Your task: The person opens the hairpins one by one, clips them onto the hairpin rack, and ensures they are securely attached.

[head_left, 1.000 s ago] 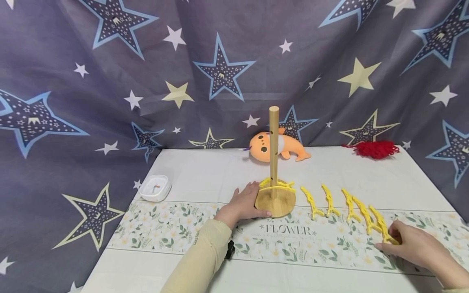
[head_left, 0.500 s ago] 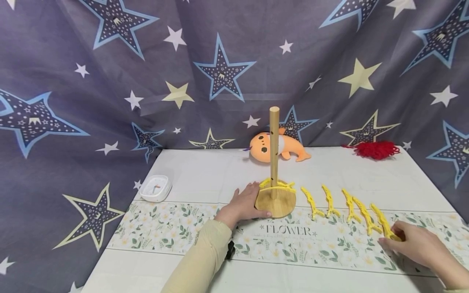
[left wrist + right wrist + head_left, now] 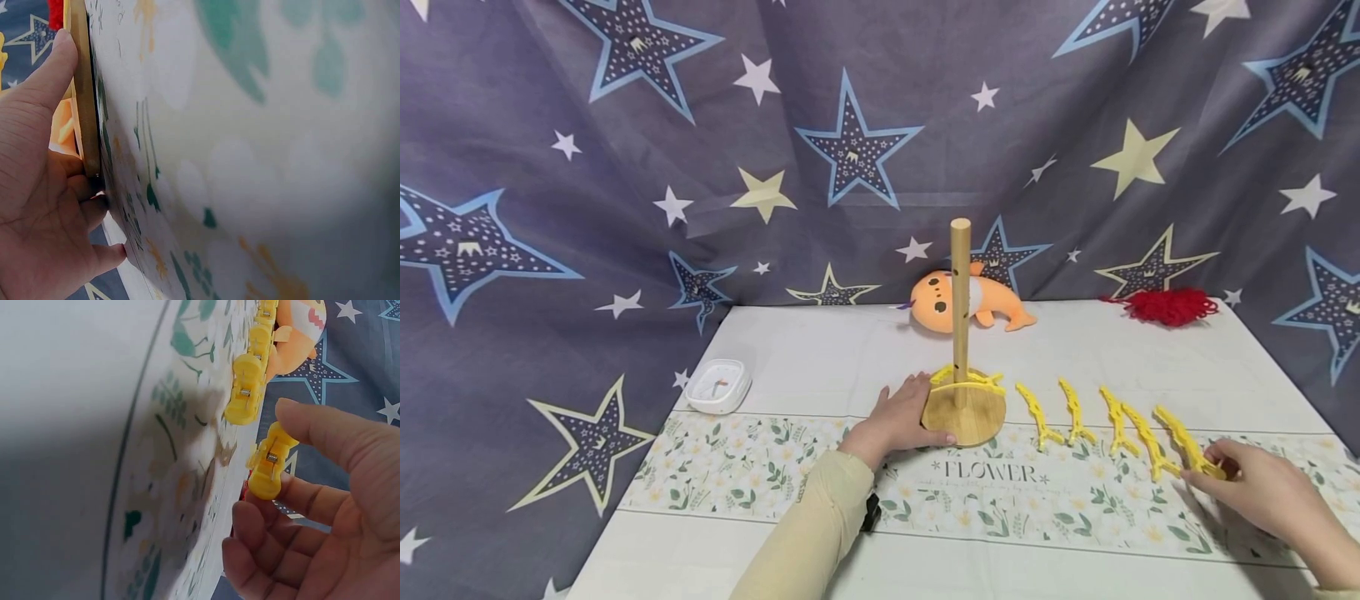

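Note:
A wooden stand [image 3: 973, 427] has a round base and an upright post with small holes. My left hand [image 3: 901, 417] holds the left edge of the base, thumb at the front and fingers toward the back; the left wrist view shows the thumb along its rim [image 3: 84, 100]. Yellow clip pieces [image 3: 977, 386] lie across the foot of the post. My right hand [image 3: 1262, 487] pinches the forked end of a long yellow hair clip [image 3: 1180, 435] between thumb and fingers. Its metal spring shows in the right wrist view, where the clip [image 3: 267, 478] stands apart from the others.
Several more yellow hair clips [image 3: 1146, 437] lie in a row right of the stand. An orange plush toy [image 3: 996, 304] lies behind the post. Red yarn [image 3: 1172, 307] is at the back right, a white clock [image 3: 718, 385] at the left. A starry curtain [image 3: 850, 150] hangs behind.
My right hand has moved slightly right and away from me, shifting the pinched hair clip along with it. The left hand and the stand have stayed put.

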`<control>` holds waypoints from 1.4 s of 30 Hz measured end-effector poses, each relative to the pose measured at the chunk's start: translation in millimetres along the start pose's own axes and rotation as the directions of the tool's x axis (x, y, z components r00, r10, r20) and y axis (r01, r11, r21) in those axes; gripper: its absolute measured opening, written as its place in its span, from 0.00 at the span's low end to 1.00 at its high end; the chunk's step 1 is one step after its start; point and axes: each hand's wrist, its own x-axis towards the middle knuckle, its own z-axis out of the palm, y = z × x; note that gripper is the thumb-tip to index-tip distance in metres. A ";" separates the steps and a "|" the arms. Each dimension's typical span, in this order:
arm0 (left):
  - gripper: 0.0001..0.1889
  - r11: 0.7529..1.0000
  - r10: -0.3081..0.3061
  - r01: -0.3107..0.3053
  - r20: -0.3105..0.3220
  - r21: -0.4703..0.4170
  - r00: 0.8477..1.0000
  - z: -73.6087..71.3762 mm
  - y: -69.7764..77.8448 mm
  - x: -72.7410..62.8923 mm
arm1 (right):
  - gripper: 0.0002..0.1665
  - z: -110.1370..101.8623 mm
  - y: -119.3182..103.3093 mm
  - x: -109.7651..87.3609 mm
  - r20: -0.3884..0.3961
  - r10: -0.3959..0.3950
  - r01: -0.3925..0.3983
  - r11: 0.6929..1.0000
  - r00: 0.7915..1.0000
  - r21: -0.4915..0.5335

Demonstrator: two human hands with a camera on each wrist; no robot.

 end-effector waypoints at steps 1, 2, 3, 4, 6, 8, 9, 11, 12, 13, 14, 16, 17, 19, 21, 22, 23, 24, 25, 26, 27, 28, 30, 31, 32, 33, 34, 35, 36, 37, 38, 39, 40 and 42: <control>0.56 1.000 0.001 -0.001 -0.001 -0.002 1.000 0.1 -0.2 0.2 | 0.26 -0.7 -0.6 0.4 0.000 0.004 -0.004 1.000 1.000 0.002; 0.57 1.000 0.003 -0.003 -0.003 -0.003 1.000 0.1 -0.3 0.2 | 0.28 -1.4 -1.3 0.8 0.001 0.010 -0.010 1.000 1.000 0.006; 0.57 1.000 0.002 -0.002 -0.003 -0.003 1.000 0.2 -0.5 0.4 | 0.29 -2.2 -2.0 1.1 0.000 0.014 -0.014 1.000 1.000 0.009; 0.57 1.000 0.002 -0.002 -0.004 -0.002 1.000 0.2 -0.5 0.4 | 0.31 -3.0 -2.9 1.4 -0.002 0.017 -0.017 1.000 1.000 0.011; 0.57 1.000 -0.004 0.004 0.000 0.005 1.000 0.7 -1.0 1.2 | 0.34 -4.5 -5.1 1.5 -0.014 0.019 -0.019 1.000 1.000 0.010; 0.57 1.000 -0.007 0.006 0.000 0.013 1.000 1.4 -1.4 1.6 | 0.36 -5.6 -8.7 1.4 -0.037 0.012 -0.012 1.000 0.999 0.014; 0.57 1.000 -0.007 0.007 0.000 0.013 1.000 1.4 -1.5 1.8 | 0.36 -5.9 -11.1 1.3 -0.053 0.009 -0.008 1.000 0.999 0.017; 0.57 1.000 -0.006 0.006 0.001 0.018 1.000 1.7 -1.9 2.0 | 0.35 -6.8 -15.9 1.4 -0.084 -0.004 0.007 0.999 0.996 0.036; 0.57 1.000 -0.004 0.004 0.000 0.017 1.000 1.4 -1.9 1.8 | 0.34 -6.9 -18.3 1.6 -0.096 -0.014 0.019 0.999 0.995 0.049; 0.57 1.000 -0.002 0.002 0.000 0.016 1.000 0.9 -1.6 1.4 | 0.33 -7.0 -21.0 1.7 -0.110 -0.021 0.027 0.998 0.994 0.062; 0.57 1.000 0.000 0.000 0.000 0.015 1.000 0.4 -1.5 1.3 | 0.32 -7.3 -23.6 2.0 -0.121 -0.026 0.035 0.997 0.992 0.071; 0.58 1.000 0.002 -0.002 -0.001 0.014 1.000 -0.5 -1.3 0.6 | 0.32 -8.4 -28.1 2.9 -0.131 -0.041 0.054 0.994 0.990 0.092; 0.58 1.000 0.002 -0.002 -0.001 0.014 1.000 -0.5 -1.4 0.6 | 0.31 -8.7 -30.4 3.4 -0.134 -0.046 0.059 0.993 0.990 0.101; 0.58 1.000 0.003 -0.003 -0.001 0.016 1.000 -0.3 -1.6 0.6 | 0.30 -9.6 -35.4 4.4 -0.142 -0.056 0.073 0.991 0.988 0.115; 0.58 1.000 0.003 -0.003 -0.002 0.017 1.000 0.4 -2.1 0.8 | 0.28 -10.5 -40.3 5.6 -0.148 -0.065 0.086 0.987 0.987 0.135; 0.58 1.000 0.002 -0.002 -0.002 0.019 1.000 0.9 -2.4 1.1 | 0.28 -10.6 -43.2 6.1 -0.158 -0.070 0.093 0.985 0.985 0.143; 0.58 1.000 0.001 -0.001 -0.002 0.020 1.000 1.2 -2.6 1.4 | 0.27 -10.7 -46.3 6.5 -0.169 -0.073 0.099 0.983 0.983 0.152; 0.58 1.000 0.000 0.000 -0.002 0.020 1.000 1.3 -2.7 1.4 | 0.26 -10.5 -49.6 6.8 -0.189 -0.079 0.110 0.982 0.979 0.157; 0.58 1.000 -0.001 0.001 0.000 0.021 1.000 1.4 -2.7 1.6 | 0.26 -10.4 -53.0 7.3 -0.208 -0.081 0.117 0.979 0.975 0.165; 0.58 1.000 -0.002 0.002 -0.001 0.021 1.000 1.3 -2.7 1.8 | 0.25 -10.2 -56.4 7.7 -0.222 -0.085 0.126 0.976 0.971 0.176; 0.58 1.000 -0.002 0.002 -0.001 0.021 1.000 1.4 -2.8 2.1 | 0.25 -9.9 -60.0 8.0 -0.241 -0.089 0.136 0.973 0.967 0.185; 0.58 1.000 -0.002 0.002 -0.001 0.018 1.000 1.1 -2.8 1.9 | 0.24 -9.7 -63.7 8.2 -0.258 -0.093 0.146 0.970 0.962 0.196; 0.58 1.000 -0.001 0.001 -0.001 0.014 1.000 0.4 -2.9 1.7 | 0.24 -9.6 -71.0 9.0 -0.290 -0.102 0.169 0.961 0.952 0.217; 0.58 1.000 -0.001 0.001 0.001 0.014 1.000 0.4 -3.0 2.0 | 0.23 -9.8 -74.5 9.4 -0.302 -0.105 0.179 0.957 0.948 0.228; 0.58 1.000 0.000 0.000 0.001 0.013 1.000 0.6 -3.5 2.0 | 0.23 -9.8 -77.6 10.0 -0.316 -0.110 0.190 0.953 0.942 0.236; 0.58 1.000 0.000 0.000 0.002 0.013 1.000 1.0 -3.9 2.3 | 0.23 -9.7 -80.8 10.6 -0.330 -0.112 0.199 0.949 0.937 0.244; 0.59 1.000 0.000 0.000 0.002 0.011 1.000 1.1 -3.8 2.1 | 0.23 -9.8 -83.7 11.2 -0.342 -0.116 0.209 0.946 0.933 0.250; 0.59 1.000 -0.002 0.002 0.004 0.014 1.000 1.7 -4.0 2.5 | 0.23 -9.8 -86.2 12.1 -0.350 -0.120 0.218 0.942 0.929 0.255; 0.59 1.000 -0.004 0.004 0.006 0.018 1.000 2.4 -4.5 3.1 | 0.23 -9.8 -88.1 13.0 -0.360 -0.126 0.229 0.938 0.924 0.261; 0.59 1.000 -0.008 0.008 0.012 0.022 1.000 2.8 -4.7 3.5 | 0.22 -10.0 -90.1 13.8 -0.366 -0.131 0.239 0.933 0.921 0.268; 0.59 1.000 -0.012 0.012 0.015 0.025 1.000 2.9 -4.7 3.6 | 0.22 -10.1 -91.6 14.7 -0.371 -0.136 0.248 0.929 0.919 0.275; 0.59 1.000 -0.013 0.013 0.014 0.023 1.000 2.8 -4.4 3.5 | 0.22 -10.5 -93.2 15.3 -0.376 -0.142 0.258 0.925 0.916 0.280; 0.59 1.000 -0.014 0.014 0.014 0.021 1.000 2.3 -3.9 3.2 | 0.22 -10.5 -94.6 16.0 -0.381 -0.150 0.269 0.921 0.912 0.283; 0.58 1.000 -0.013 0.013 0.012 0.018 1.000 1.3 -3.3 2.4 | 0.21 -10.7 -97.2 17.1 -0.390 -0.160 0.286 0.914 0.907 0.289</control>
